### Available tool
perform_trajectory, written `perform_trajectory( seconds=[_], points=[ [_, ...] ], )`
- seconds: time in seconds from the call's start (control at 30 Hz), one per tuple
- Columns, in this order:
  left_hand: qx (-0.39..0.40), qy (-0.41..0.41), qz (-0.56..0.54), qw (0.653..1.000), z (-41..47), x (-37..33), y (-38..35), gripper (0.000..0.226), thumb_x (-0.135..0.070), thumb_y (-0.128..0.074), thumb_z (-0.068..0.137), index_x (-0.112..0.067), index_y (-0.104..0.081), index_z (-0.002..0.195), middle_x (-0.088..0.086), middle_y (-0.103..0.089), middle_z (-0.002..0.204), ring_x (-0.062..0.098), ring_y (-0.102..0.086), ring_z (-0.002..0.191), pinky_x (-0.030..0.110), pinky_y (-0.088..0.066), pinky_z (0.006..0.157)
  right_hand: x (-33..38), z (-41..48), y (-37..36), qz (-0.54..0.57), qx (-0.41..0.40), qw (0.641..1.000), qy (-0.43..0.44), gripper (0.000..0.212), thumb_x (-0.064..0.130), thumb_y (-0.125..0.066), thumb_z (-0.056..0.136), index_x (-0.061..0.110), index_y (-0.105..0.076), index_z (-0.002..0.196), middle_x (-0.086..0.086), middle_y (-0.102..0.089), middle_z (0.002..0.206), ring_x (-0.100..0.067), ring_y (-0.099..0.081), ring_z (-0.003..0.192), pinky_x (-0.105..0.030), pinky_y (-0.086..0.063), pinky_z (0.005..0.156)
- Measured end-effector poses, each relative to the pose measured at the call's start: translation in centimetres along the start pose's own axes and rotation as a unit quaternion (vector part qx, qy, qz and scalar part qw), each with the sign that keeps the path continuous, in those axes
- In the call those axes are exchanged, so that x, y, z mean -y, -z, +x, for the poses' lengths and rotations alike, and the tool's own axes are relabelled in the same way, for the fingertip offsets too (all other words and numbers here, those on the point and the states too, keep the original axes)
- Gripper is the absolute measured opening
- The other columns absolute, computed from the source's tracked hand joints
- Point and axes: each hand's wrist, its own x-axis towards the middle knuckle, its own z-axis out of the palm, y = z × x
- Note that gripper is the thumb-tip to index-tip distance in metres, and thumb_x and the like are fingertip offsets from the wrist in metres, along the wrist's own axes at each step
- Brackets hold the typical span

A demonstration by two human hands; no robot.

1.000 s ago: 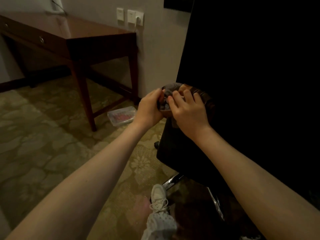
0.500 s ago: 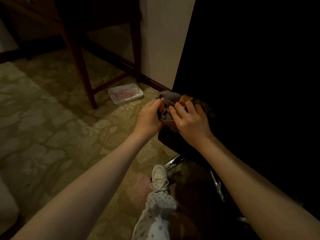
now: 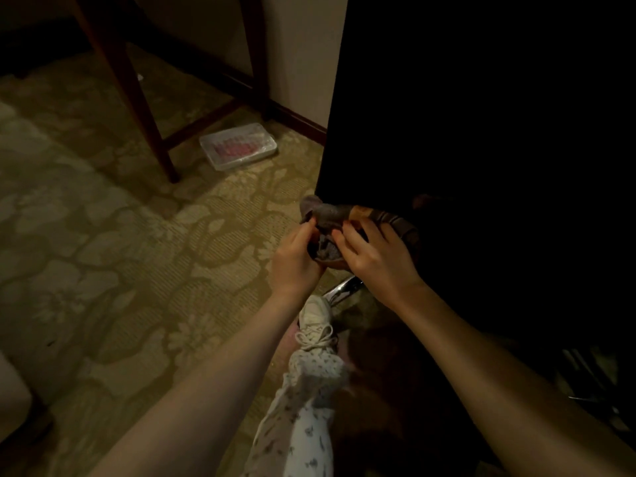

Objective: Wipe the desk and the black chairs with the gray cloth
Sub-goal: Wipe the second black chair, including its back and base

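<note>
The gray cloth is bunched over the wooden armrest end of the black chair, which fills the right of the view. My left hand pinches the cloth's left side between thumb and fingers. My right hand lies over the cloth on the armrest with its fingers curled onto the fabric. Only the legs of the wooden desk show, at the upper left.
A clear plastic box with pink contents lies on the patterned carpet by the desk leg. My white sneaker stands beside the chair's chrome base. A dark baseboard runs along the wall behind.
The view has tilted downward, so the desk top has left the frame. Both hands have stayed on the cloth at the armrest, lower in the view.
</note>
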Motion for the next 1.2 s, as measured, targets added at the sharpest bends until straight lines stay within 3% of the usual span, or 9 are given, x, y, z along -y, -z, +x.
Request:
perform_trajectory(
  seconds=[0.1,0.2,0.4,0.6,0.7,0.83,1.0,1.1,1.2],
  points=[
    [0.121,-0.008,0.018,0.992,-1.7,1.2,-1.4,0.041,-0.024,-0.077,0.074,-0.007,-0.062,0.108,0.009,-0.068,0.092,0.026,-0.065,0.081,0.016,-0.036,0.062,1.3,-3.0,-1.1,0.007,0.063,0.998,-0.014,0.035,0.011,-0.040,0.083,0.017,-0.074,0.088,-0.001,-0.068,0.085,-0.024,-0.061,0.093,-0.032,-0.050,0.068],
    [0.295,-0.060,0.105,0.948,-2.3,0.7,-2.2,0.047,-0.038,-0.071,0.077,-0.015,-0.054,0.115,0.008,-0.067,0.096,0.029,-0.065,0.088,0.034,-0.049,0.068,1.9,-6.5,-0.7,0.034,0.141,0.988,-0.045,0.026,0.016,-0.061,0.060,0.017,-0.074,0.082,-0.002,-0.066,0.081,-0.027,-0.050,0.097,-0.035,-0.051,0.065],
    [0.326,-0.102,0.108,0.934,-1.8,-3.4,-1.2,0.043,-0.033,-0.069,0.079,-0.014,-0.051,0.112,0.011,-0.062,0.103,0.032,-0.060,0.095,0.039,-0.051,0.074,-0.4,-7.9,2.4,0.044,0.158,0.984,-0.073,0.047,0.012,-0.078,0.042,0.013,-0.075,0.089,-0.006,-0.068,0.085,-0.029,-0.046,0.094,-0.040,-0.053,0.067],
    [0.259,-0.189,0.088,0.943,-2.1,-6.8,3.0,0.040,-0.040,-0.069,0.080,-0.008,-0.048,0.093,0.010,-0.056,0.085,0.025,-0.053,0.077,0.032,-0.037,0.059,-1.7,-6.3,7.7,0.035,0.118,0.990,-0.073,0.034,0.012,-0.049,0.067,0.013,-0.074,0.089,-0.005,-0.068,0.084,-0.029,-0.061,0.090,-0.039,-0.051,0.068],
    [0.232,-0.224,0.101,0.941,-2.1,-8.1,5.0,0.035,-0.032,-0.069,0.081,-0.006,-0.050,0.093,0.011,-0.057,0.085,0.029,-0.053,0.080,0.036,-0.039,0.059,-2.0,-5.0,10.3,0.028,0.095,0.993,-0.070,0.046,0.006,-0.030,0.073,0.013,-0.074,0.086,-0.006,-0.068,0.080,-0.028,-0.067,0.083,-0.038,-0.051,0.066],
    [0.160,-0.271,0.086,0.945,-1.3,-10.9,7.9,0.024,-0.019,-0.069,0.077,-0.011,-0.049,0.088,0.005,-0.058,0.089,0.024,-0.051,0.083,0.037,-0.048,0.067,-3.6,-3.5,13.1,-0.026,0.050,0.997,-0.057,0.040,0.007,-0.034,0.080,0.013,-0.071,0.094,-0.005,-0.068,0.087,-0.027,-0.066,0.088,-0.037,-0.048,0.071],
    [0.030,-0.352,0.033,0.935,1.5,-13.7,10.5,0.044,-0.006,-0.077,0.067,-0.018,-0.043,0.092,0.007,-0.052,0.113,0.028,-0.056,0.089,0.035,-0.052,0.068,-7.5,0.0,15.6,-0.094,-0.082,0.992,-0.028,0.026,0.014,-0.051,0.088,0.014,-0.071,0.104,-0.008,-0.069,0.101,-0.027,-0.059,0.094,-0.038,-0.045,0.075],
    [-0.076,-0.388,-0.005,0.918,3.6,-15.5,12.2,0.040,-0.005,-0.072,0.070,-0.017,-0.042,0.093,0.003,-0.041,0.114,0.026,-0.048,0.094,0.032,-0.047,0.075,-9.6,3.0,16.9,-0.119,-0.179,0.976,-0.028,0.020,0.018,-0.058,0.089,0.013,-0.071,0.104,-0.008,-0.070,0.102,-0.027,-0.050,0.093,-0.038,-0.038,0.073],
    [-0.118,-0.396,0.000,0.911,5.6,-16.1,12.6,0.037,-0.004,-0.070,0.071,-0.014,-0.044,0.096,0.008,-0.046,0.120,0.024,-0.043,0.101,0.029,-0.043,0.082,-11.4,5.1,16.3,-0.147,-0.203,0.968,-0.031,0.021,0.020,-0.055,0.091,0.014,-0.071,0.104,-0.007,-0.069,0.107,-0.026,-0.049,0.097,-0.040,-0.038,0.077]
  ],
)
